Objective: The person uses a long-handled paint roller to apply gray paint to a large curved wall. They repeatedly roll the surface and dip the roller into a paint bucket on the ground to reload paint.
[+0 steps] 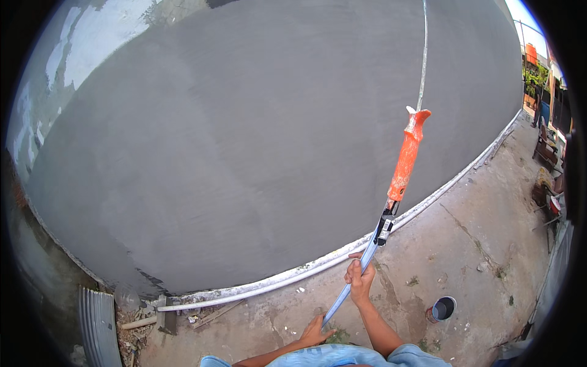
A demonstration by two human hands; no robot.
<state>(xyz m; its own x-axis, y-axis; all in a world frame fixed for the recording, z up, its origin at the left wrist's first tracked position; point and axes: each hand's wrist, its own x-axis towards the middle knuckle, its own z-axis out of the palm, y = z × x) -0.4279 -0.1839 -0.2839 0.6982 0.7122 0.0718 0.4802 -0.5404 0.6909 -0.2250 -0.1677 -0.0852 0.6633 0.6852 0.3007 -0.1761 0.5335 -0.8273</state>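
A long light-blue pole slants up from my body, held in both hands. Lower down, my left hand is against its bottom end, the thumb apart from the fingers. Further up the shaft, my right hand grips the pole. Black tape joins the pole's top to a worn orange roller handle with pale paint marks. From this handle a thin metal rod runs up past the top of the view, so its far end is hidden. Behind it stands a broad grey wall.
White pipe runs along the wall's foot. An open can stands on the concrete floor at right. Corrugated sheet, rubble and a concrete block lie at lower left. Chairs and a person are at far right.
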